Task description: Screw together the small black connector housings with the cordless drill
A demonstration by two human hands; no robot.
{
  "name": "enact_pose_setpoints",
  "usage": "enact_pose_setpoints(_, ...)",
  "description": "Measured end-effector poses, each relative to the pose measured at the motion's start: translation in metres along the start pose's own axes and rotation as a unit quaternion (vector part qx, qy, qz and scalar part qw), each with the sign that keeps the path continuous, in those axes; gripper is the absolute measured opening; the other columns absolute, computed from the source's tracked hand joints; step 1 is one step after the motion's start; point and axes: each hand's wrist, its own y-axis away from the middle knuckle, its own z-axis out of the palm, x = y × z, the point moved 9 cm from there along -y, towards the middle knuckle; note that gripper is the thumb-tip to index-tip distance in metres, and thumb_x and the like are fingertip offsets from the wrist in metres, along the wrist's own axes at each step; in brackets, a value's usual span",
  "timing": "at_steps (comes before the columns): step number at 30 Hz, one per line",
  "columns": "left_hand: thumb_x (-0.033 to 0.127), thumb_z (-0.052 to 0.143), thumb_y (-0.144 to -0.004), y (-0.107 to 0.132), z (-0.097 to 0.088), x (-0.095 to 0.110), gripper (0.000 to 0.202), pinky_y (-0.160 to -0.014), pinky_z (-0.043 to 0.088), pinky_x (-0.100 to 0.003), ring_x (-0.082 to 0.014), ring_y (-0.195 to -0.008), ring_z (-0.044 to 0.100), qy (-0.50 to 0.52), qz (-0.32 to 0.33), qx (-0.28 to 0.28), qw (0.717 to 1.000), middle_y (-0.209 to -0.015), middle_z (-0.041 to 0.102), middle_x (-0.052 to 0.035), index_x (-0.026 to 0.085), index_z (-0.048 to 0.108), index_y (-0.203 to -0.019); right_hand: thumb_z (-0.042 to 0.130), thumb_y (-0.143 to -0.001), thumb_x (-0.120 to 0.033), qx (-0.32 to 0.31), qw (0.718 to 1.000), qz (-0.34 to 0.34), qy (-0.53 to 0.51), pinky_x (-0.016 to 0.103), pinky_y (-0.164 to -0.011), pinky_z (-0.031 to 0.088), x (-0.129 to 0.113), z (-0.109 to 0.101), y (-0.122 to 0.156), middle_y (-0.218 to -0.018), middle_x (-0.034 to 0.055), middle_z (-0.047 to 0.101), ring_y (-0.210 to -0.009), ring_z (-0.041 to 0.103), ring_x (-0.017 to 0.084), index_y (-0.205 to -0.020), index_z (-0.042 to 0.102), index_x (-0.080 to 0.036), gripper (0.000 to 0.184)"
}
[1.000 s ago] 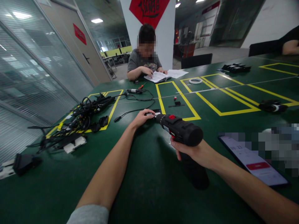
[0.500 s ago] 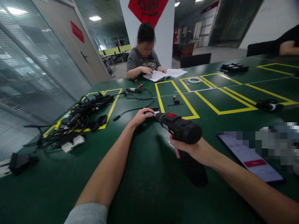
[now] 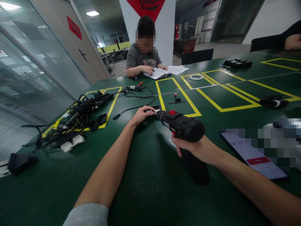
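Note:
My right hand is wrapped round the grip of a black cordless drill with a red switch on top. The drill's tip points away from me at a small black part lying on the green table. My left hand rests on that part with its fingers curled over it, right at the drill's tip. How the part is gripped is partly hidden by the fingers.
A tangle of black cables and connectors lies at the left. A phone lies at the right. A person sits across the table over papers. Yellow tape outlines, a tape roll and small black parts lie beyond.
The view has shifted slightly; both hands and the drill keep the same pose against the small black part.

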Motion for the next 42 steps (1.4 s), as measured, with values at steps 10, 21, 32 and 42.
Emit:
enact_pose_setpoints(10,0.035,0.07,-0.07,0.0,-0.001,0.0,0.033,-0.101,0.041,-0.041,-0.0246,-0.105,0.059,0.006,0.005,0.004,1.0,-0.108,0.068,-0.0066,0.02,0.074,-0.098,0.065,-0.084,-0.034,-0.005,1.0,-0.007,-0.021,0.037,-0.068,0.047,0.002,0.001,-0.001,-0.061,-0.0037,0.063,-0.059,0.063,0.018,-0.096,0.053,-0.021,0.021)
enact_pose_setpoints(21,0.035,0.068,-0.071,0.001,-0.001,0.004,0.032,-0.097,0.044,-0.038,-0.0234,-0.101,0.059,-0.036,0.009,0.007,0.999,-0.108,0.068,-0.006,0.02,0.073,-0.098,0.062,-0.087,-0.034,-0.02,1.0,-0.012,-0.003,0.038,-0.07,0.049,0.002,0.002,-0.001,-0.061,-0.0015,0.063,-0.058,0.063,0.018,-0.09,0.055,-0.021,0.015)
enact_pose_setpoints(32,0.036,0.071,-0.07,0.0,0.003,-0.002,0.038,-0.089,0.047,-0.034,-0.0215,-0.097,0.06,-0.027,0.009,-0.021,0.999,-0.11,0.066,-0.0064,0.018,0.069,-0.103,0.064,-0.086,-0.037,-0.01,1.0,0.01,-0.008,0.039,-0.072,0.047,0.005,0.001,-0.001,-0.06,-0.0027,0.063,-0.06,0.064,0.019,-0.099,0.052,-0.021,0.024)
enact_pose_setpoints(42,0.031,0.073,-0.065,-0.003,0.005,-0.01,0.041,-0.082,0.048,-0.031,-0.0187,-0.089,0.06,0.006,0.0,-0.04,0.999,-0.101,0.066,-0.0045,0.017,0.068,-0.103,0.062,-0.086,-0.034,-0.008,1.0,-0.009,0.0,0.04,-0.073,0.047,0.003,0.0,-0.003,-0.058,-0.0024,0.063,-0.058,0.064,0.019,-0.093,0.055,-0.02,0.017)
